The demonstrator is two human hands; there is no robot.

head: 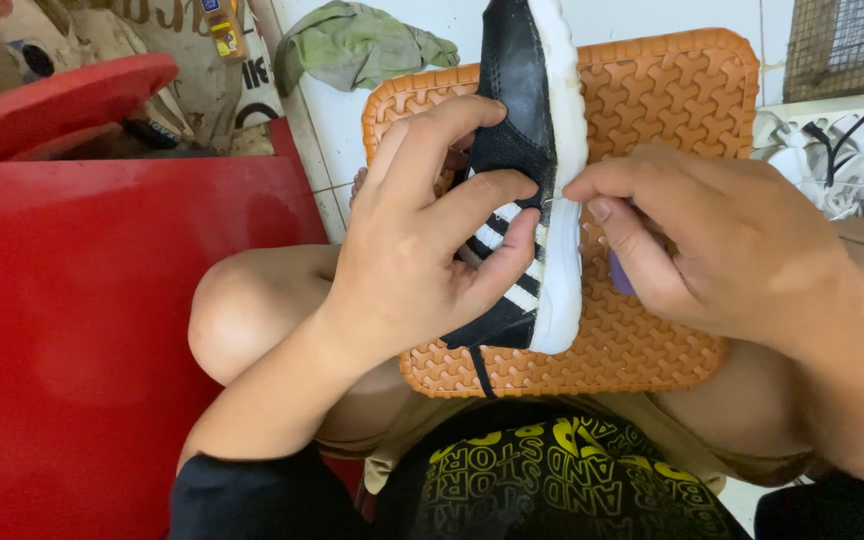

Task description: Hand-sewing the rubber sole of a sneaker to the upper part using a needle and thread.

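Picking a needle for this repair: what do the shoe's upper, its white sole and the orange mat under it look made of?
Shoe upper: black, part fine mesh-like fabric, part smooth faintly shiny panel, probably synthetic leather. White sole: matte, slightly pebbled, looks like foam or soft rubber. Orange mat: moulded interlocking tread, matte, likely rubber. The left hand grips the upper; the right hand pinches at the sole edge.

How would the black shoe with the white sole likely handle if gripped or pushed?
The black shoe probably has a soft upper: the left hand presses into its side. Its thick white sole likely stays fairly stiff. It looks light, steadied between the left hand and the right hand.
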